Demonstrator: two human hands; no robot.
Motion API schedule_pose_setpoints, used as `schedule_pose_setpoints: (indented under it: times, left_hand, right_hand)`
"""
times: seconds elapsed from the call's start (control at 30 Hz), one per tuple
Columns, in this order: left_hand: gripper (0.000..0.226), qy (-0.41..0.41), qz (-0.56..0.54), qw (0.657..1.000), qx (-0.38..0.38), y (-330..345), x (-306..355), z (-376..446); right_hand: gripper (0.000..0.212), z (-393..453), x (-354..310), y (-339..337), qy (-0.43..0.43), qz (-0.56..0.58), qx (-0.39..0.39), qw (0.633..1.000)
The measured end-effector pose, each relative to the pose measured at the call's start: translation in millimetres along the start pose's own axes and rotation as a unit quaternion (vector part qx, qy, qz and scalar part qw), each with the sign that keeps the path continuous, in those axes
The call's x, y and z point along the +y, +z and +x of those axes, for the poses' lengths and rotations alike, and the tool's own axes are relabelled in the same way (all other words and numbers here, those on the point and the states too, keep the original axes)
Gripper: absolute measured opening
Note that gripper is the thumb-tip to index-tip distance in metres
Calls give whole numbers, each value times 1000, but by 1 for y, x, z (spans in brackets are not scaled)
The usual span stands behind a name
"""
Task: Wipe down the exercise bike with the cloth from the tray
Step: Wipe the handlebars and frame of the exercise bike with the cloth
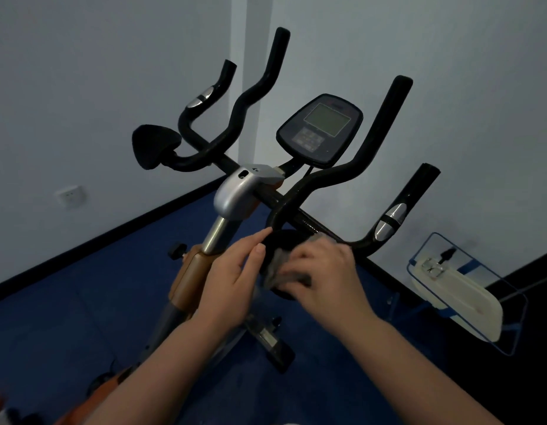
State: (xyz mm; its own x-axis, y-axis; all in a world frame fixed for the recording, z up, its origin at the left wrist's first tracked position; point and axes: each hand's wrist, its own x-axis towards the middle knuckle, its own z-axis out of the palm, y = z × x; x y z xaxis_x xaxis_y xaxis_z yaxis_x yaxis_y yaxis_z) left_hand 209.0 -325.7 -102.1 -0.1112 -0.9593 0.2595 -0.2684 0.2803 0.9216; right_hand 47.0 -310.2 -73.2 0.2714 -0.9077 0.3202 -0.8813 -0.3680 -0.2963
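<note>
Wiping is in progress at the near elbow pad (284, 240) of the exercise bike (235, 194), the round black pad fixed to the handlebar (321, 179) on the near right side. The cloth (273, 266), a grey folded piece, is held by the right hand (324, 277), whose fingers are curled over it and press it against the pad's surface; the grip of this hand is therefore closed on the cloth. The left hand (232, 280) is placed flat, fingers straight, against the pad's left edge, and its grip holds nothing. This placement is judged to steady the pad while the cloth is worked across it.

The console (321, 130) and the far elbow pad (155, 145) are well apart from both hands. The tray (459, 296), a pale object inside a blue-edged clear frame, is seen near the right wall on the floor (51, 332), apart from the bike.

Several items cannot be confirmed. Much of the cloth is covered by the right hand, so its full extent is not shown, and motion blur softens its outline. The underside of the near pad is hidden. The saddle and pedals are cut off at the lower edge, where only orange frame parts are seen. The contents of the tray are too dim to identify. The console display is not legible.
</note>
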Motion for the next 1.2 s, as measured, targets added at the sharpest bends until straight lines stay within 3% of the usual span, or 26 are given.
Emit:
schedule_pose_setpoints:
  times: [0.07,0.13,0.2,0.27,0.33,0.4,0.5,0.6,0.67,0.7,0.73,0.83,0.93,1.03,1.2]
  left_hand:
    - [32,5,7,1000,-2,-3,0,-1]
    - [32,5,7,1000,-2,-6,-1,-3]
    - [32,9,4,1000,6,-6,-3,-3]
    - [32,4,-14,1000,13,-1,-5,-3]
    - [31,-3,-36,999,20,4,-7,-3]
    - [31,1,-47,999,27,7,-8,-1]
    - [34,10,-35,998,42,9,-10,3]
    - [35,26,-12,999,43,15,-6,11]
    - [34,44,9,998,48,22,0,20]
    - [34,53,27,997,50,27,4,26]
    - [34,59,52,996,51,32,6,32]
    - [31,64,146,985,65,44,8,44]
    - [29,79,178,975,102,49,-2,45]
    - [30,87,166,972,140,52,-9,42]
    - [26,103,177,967,153,54,-12,41]
  right_hand:
    - [13,-9,9,-10,-40,-3,-63,997]
    - [20,0,17,-23,-20,73,-89,993]
    - [20,16,15,-25,42,152,-34,987]
    - [18,23,7,-16,73,121,21,990]
    - [18,11,2,-5,67,76,36,994]
    - [17,-5,5,-5,68,108,17,992]
    - [15,-11,11,-19,123,254,-28,959]
    - [10,5,20,-39,192,347,82,914]
    - [7,22,33,-48,223,281,174,917]
    - [8,29,38,-49,232,231,185,927]
    - [12,34,44,-46,234,184,165,940]
    - [29,25,55,-28,177,25,8,984]
    - [39,1,73,-29,59,-116,-6,991]
    - [36,6,80,-28,38,-112,24,993]
    - [35,56,58,-3,79,29,18,996]
